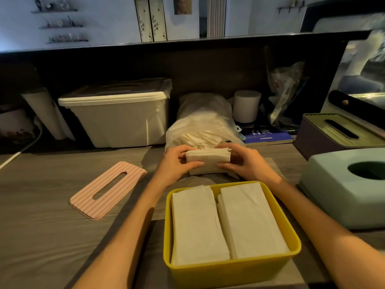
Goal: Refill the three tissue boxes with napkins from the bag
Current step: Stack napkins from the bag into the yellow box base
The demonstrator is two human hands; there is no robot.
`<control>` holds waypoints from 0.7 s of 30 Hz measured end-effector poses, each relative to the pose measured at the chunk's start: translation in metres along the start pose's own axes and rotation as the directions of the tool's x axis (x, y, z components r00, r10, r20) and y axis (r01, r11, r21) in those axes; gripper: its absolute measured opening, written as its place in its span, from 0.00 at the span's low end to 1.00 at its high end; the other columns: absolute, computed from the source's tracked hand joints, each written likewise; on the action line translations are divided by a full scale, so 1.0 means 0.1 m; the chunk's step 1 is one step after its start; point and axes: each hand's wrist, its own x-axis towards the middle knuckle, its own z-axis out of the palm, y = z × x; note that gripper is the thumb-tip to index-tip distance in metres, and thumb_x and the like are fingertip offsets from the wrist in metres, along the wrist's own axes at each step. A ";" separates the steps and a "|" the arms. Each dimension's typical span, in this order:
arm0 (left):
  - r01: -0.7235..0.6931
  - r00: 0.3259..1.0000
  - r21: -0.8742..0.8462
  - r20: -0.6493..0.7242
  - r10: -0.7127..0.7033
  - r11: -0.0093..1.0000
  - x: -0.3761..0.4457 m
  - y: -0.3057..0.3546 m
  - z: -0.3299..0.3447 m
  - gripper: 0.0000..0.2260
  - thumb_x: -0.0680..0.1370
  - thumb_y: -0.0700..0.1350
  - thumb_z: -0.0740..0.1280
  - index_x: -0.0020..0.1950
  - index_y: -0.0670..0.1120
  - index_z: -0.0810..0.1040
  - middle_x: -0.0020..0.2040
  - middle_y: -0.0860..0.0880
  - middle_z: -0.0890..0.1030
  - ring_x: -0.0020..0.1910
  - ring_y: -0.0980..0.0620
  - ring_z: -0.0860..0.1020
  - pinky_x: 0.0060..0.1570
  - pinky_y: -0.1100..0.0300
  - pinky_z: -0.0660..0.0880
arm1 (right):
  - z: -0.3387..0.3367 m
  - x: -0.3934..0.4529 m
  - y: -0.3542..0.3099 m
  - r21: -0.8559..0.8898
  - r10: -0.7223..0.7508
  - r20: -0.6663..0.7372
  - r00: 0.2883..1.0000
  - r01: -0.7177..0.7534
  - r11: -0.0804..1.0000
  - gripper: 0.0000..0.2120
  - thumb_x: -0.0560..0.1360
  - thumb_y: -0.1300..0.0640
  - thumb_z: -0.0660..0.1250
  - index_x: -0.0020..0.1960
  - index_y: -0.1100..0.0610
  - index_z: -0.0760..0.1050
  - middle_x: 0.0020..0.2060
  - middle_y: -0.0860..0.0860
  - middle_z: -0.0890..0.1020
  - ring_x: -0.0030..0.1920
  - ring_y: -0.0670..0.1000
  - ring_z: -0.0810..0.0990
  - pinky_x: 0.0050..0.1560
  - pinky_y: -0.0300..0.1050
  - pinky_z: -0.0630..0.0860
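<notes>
Napkins point(208, 160) form a folded stack held just behind the yellow box point(229, 270), before the bag point(203, 124). Left hand point(177, 163) and right hand point(244, 161) grip its ends, fingers curled. Two napkin piles point(225, 222) fill the box; pink lid point(108, 188) lies left.
</notes>
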 end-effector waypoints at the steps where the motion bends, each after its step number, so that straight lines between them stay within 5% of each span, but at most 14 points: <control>1: 0.002 1.000 0.005 -0.008 -0.002 1.000 0.00 0.00 -0.01 0.15 0.73 0.45 0.77 0.58 0.54 0.80 0.52 0.60 0.82 0.56 0.62 0.79 0.54 0.64 0.79 | -0.02 0.00 -0.01 0.000 0.010 -0.001 1.000 -0.010 1.000 0.22 0.75 0.53 0.75 0.66 0.42 0.74 0.59 0.41 0.80 0.56 0.35 0.79 0.54 0.25 0.75; 7: -0.007 1.000 -0.013 -0.018 0.007 1.000 -0.03 0.09 -0.03 0.14 0.73 0.43 0.77 0.56 0.52 0.82 0.51 0.57 0.83 0.52 0.64 0.81 0.53 0.63 0.80 | -0.06 -0.02 -0.11 0.028 0.018 -0.037 0.999 -0.017 0.999 0.16 0.75 0.57 0.74 0.60 0.45 0.78 0.50 0.34 0.80 0.51 0.27 0.78 0.49 0.24 0.74; 15: -0.044 0.999 0.028 0.009 0.044 0.999 -0.22 0.70 -0.29 0.13 0.76 0.46 0.75 0.60 0.52 0.81 0.53 0.55 0.82 0.53 0.58 0.81 0.48 0.65 0.80 | -0.33 -0.04 -0.59 0.151 0.030 -0.007 1.000 -0.029 0.988 0.15 0.79 0.54 0.71 0.66 0.52 0.80 0.55 0.45 0.85 0.55 0.43 0.84 0.55 0.43 0.83; 21: 0.056 0.998 0.051 -0.010 -0.055 0.997 -0.59 1.26 -0.48 0.12 0.78 0.54 0.71 0.59 0.52 0.80 0.46 0.55 0.86 0.46 0.64 0.82 0.39 0.70 0.76 | -0.59 -0.09 -1.16 0.244 0.148 0.112 0.983 -0.172 0.954 0.18 0.77 0.45 0.71 0.65 0.48 0.80 0.55 0.44 0.85 0.57 0.44 0.83 0.61 0.44 0.80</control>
